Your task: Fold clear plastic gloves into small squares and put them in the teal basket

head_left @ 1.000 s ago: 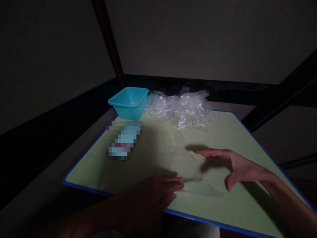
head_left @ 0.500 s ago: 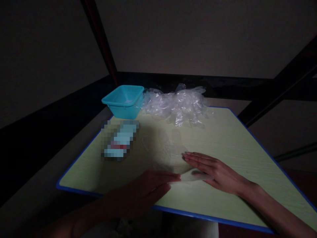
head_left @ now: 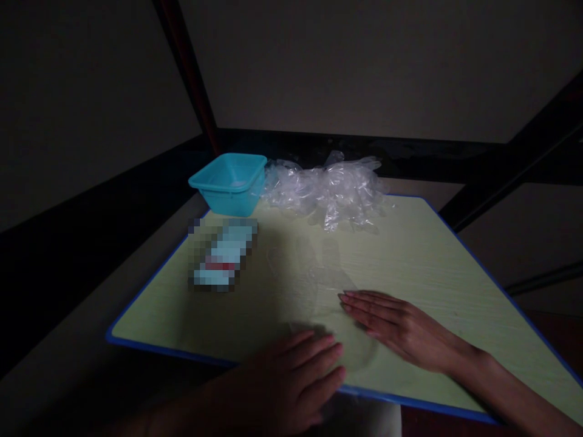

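A clear disposable plastic glove (head_left: pixel 331 279) lies spread on the table in front of me, its outline faint against the pale top. My right hand (head_left: pixel 394 328) rests flat on its right side, fingers stretched out together. Over the glove's near end, by the table's front edge, my left hand (head_left: pixel 305 376) is held palm down with its fingers apart; shadow hides whether it presses on the film. Toward the back, a loose heap of clear plastic gloves (head_left: pixel 328 188) is piled up, crumpled and shiny.
A turquoise plastic basin (head_left: pixel 228 197) stands at the back left, touching the heap. Nearer, a flat oblong item (head_left: pixel 225 255) is blurred out by pixels. The pale yellow table (head_left: pixel 437 273) has a blue edge, with dark walls and beams around it.
My left hand has come nearer to me and its fingers have spread. The glove's lifted near end now lies down on the table. My right hand has slid slightly nearer.
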`<action>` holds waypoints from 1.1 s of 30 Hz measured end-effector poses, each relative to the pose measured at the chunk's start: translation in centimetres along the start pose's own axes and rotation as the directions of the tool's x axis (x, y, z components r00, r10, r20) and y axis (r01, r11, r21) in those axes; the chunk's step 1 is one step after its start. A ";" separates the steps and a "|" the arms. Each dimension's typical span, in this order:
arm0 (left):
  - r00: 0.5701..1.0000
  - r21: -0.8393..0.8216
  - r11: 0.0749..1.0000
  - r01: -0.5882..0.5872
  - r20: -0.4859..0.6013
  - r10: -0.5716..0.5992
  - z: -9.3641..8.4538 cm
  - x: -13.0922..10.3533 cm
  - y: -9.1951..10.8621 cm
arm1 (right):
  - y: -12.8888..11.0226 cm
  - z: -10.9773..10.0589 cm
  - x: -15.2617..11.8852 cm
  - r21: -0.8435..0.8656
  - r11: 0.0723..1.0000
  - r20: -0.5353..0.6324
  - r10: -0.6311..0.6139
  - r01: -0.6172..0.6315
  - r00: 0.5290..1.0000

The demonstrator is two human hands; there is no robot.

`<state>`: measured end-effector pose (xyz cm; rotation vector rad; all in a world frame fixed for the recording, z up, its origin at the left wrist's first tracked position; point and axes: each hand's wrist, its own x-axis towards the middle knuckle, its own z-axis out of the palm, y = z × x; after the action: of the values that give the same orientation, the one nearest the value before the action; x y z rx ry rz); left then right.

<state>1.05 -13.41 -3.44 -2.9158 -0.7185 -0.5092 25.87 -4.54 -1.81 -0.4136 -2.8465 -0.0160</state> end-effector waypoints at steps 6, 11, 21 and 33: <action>0.987 0.131 0.979 0.158 -0.002 -0.159 -0.4 0.0 -0.3 | 0.0 0.0 -0.2 0.005 1.000 0.014 0.002 -0.002 1.000; 0.970 0.152 0.959 0.240 -0.002 -0.243 -0.6 -0.5 -0.4 | -0.1 0.0 -0.3 -0.004 1.000 0.018 0.001 -0.001 1.000; 0.935 0.173 0.919 0.354 -0.059 -0.349 0.2 -0.9 -0.7 | 0.2 0.4 -1.1 0.032 0.999 -0.018 0.033 -0.032 0.999; 0.939 0.153 0.927 0.343 -0.029 -0.342 -0.2 -0.5 -1.1 | 0.8 -0.3 -0.5 -0.010 1.000 0.047 0.011 -0.010 0.999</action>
<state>0.01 -12.69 -3.41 -2.6527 -1.2204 -0.4598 26.59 -3.93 -1.68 -0.4362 -2.8912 -0.0186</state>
